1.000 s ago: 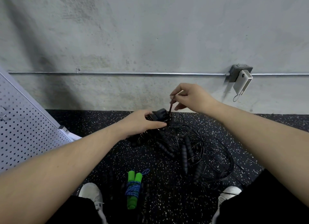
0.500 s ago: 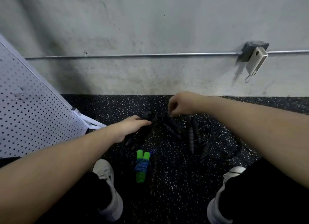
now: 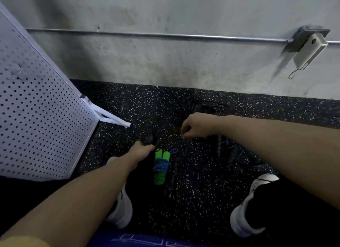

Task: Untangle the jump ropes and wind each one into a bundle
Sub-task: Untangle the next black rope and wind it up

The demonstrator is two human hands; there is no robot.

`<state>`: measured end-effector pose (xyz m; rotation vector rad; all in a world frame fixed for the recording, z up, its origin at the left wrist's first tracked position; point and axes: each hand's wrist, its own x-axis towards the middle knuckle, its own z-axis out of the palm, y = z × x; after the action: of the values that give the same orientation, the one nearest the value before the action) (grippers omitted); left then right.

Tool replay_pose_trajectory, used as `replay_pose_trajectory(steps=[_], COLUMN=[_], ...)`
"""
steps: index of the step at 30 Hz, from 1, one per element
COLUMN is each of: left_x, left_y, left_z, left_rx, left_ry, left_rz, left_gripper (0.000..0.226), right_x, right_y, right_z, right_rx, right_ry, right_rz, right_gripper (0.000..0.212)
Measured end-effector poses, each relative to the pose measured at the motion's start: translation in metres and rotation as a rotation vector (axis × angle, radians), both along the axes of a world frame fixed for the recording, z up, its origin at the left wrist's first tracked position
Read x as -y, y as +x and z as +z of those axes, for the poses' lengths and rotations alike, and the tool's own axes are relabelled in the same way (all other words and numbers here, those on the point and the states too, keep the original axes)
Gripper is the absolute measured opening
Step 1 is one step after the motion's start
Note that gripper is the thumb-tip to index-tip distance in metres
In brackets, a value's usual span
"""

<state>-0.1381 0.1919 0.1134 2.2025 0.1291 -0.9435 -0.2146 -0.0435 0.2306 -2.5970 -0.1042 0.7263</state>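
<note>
Item 1: your left hand, fingers curled round a black rope bundle, low over the floor.
Item 2: your right hand, fingers curled; whether it pinches a strand is too blurred to tell.
Item 3: green-handled rope, wound with blue cord, lying just beside your left hand.
Item 4: black tangle, handles and loops, under your right forearm.
Step, as judged: setting the black bundle down. Next: pick one handle free of the tangle.
</note>
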Motion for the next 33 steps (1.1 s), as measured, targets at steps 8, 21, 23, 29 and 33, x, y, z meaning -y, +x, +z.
replay_pose_trajectory(steps=[8, 21, 23, 29, 33], left_x=[-0.030, 0.041, 0.065, 0.134, 0.166], left_y=[0.015, 0.041, 0.042, 0.047, 0.046], left_z=[-0.046, -0.033, -0.032, -0.040, -0.059], left_rx=[-0.079, 0.123, 0.124, 0.126, 0.073], left_ry=[0.224, 0.134, 0.096, 0.032, -0.012], left_rz=[-0.118, -0.345, -0.392, -0.459, -0.461], left_gripper=[0.069, 0.029, 0.028, 0.023, 0.017], right_x=[0.005, 0.031, 0.038, 0.068, 0.083], right_y=[0.010, 0.001, 0.001, 0.006, 0.008], right_z=[-0.062, -0.092, -0.097, -0.123, -0.147], right_rx=[-0.163, -0.172, -0.169, -0.079, -0.118], right_ry=[0.055, 0.045, 0.042, 0.014, 0.061], right_rz=[-0.066, -0.254, -0.302, -0.439, -0.548], right_gripper=[0.017, 0.028, 0.034, 0.010, 0.016])
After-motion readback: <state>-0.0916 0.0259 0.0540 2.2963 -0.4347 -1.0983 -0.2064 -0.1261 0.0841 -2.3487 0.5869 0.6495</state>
